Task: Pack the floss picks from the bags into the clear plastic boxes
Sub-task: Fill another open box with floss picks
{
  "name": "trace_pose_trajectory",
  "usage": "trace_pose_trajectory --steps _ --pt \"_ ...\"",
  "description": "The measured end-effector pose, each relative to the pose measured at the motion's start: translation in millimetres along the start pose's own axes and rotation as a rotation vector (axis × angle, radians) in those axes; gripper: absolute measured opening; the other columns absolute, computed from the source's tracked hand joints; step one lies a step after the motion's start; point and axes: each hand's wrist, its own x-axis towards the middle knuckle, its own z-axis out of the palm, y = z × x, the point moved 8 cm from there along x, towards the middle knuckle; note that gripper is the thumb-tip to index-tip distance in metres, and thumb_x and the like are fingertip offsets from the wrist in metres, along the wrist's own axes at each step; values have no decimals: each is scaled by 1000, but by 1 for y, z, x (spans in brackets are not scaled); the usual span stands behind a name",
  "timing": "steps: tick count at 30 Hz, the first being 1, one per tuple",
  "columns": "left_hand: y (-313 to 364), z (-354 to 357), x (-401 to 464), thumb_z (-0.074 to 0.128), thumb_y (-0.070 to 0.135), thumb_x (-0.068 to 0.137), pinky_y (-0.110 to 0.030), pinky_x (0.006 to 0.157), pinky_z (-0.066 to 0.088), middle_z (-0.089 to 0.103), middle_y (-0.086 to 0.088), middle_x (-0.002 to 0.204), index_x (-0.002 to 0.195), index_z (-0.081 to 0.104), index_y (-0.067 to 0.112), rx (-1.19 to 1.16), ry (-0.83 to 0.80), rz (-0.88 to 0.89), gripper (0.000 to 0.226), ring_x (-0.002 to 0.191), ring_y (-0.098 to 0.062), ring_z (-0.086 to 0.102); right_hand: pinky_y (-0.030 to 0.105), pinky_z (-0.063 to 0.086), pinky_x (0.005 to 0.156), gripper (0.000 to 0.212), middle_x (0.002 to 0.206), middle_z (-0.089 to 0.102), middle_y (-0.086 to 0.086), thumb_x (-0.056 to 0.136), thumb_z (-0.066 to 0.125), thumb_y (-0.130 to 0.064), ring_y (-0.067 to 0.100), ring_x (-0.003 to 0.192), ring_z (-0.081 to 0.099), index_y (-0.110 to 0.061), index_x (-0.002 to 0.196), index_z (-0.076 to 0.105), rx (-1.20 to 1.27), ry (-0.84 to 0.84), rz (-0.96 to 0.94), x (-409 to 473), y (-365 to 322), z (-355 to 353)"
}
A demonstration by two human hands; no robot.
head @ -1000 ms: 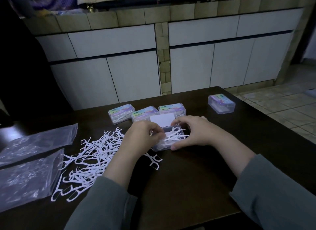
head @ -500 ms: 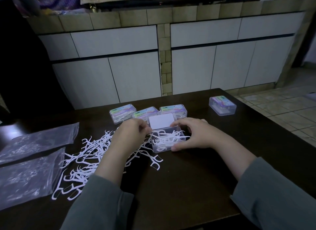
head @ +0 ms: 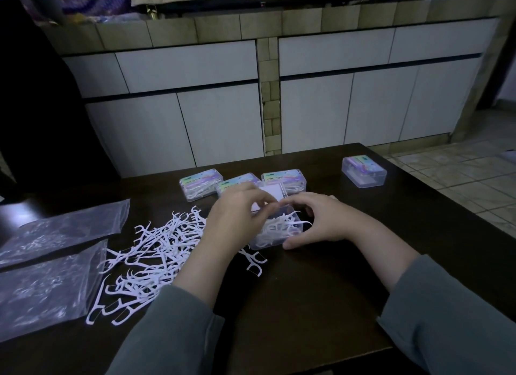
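An open clear plastic box [head: 275, 236] sits mid-table, heaped with white floss picks, its lid [head: 272, 193] standing up behind. My left hand [head: 237, 221] hovers over the box's left side, fingertips pinched together above the picks; what it pinches is hidden. My right hand [head: 321, 221] curls around the box's right end, thumb along its front edge. A loose pile of floss picks [head: 156, 252] spreads on the table left of the box. Two flat clear bags [head: 47, 288] lie at the far left.
Three shut boxes with colourful labels [head: 201, 183] stand in a row behind the open one. Another shut box [head: 364, 171] sits near the table's back right corner. The dark table [head: 307, 305] ends on the right above a tiled floor. White cabinets stand behind.
My left hand has risen from the box's left side and moved right over the picks. The right hand keeps its hold on the box.
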Motion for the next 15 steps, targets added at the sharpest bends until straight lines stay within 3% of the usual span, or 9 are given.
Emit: trace_pose_trajectory --steps 3,7,11,15 --pt "25 23 -1 62 33 91 -29 85 46 60 12 110 113 69 33 -39 -160 121 23 104 -8 49 46 38 106 78 134 47 -21 53 78 -64 13 127 41 -50 125 50 86 -15 -6 2 4 3" --pt "36 41 0 62 30 91 -37 93 47 60 10 123 119 67 32 -69 -270 140 28 114 -10 50 45 44 98 73 116 56 -24 43 78 -65 11 115 49 -55 111 56 162 32 0 5 10 3" --pt "41 39 -3 60 23 93 -30 92 45 61 9 116 113 71 28 -64 -279 194 23 111 -10 50 48 46 98 81 122 54 -25 41 80 -69 16 121 47 -56 116 53 179 24 0 9 13 6" --pt "34 34 -2 57 25 94 -30 86 48 55 11 109 103 68 30 -61 -274 139 15 102 -8 52 49 42 102 84 131 51 -23 43 80 -69 18 128 41 -62 120 46 172 19 15 9 15 9"
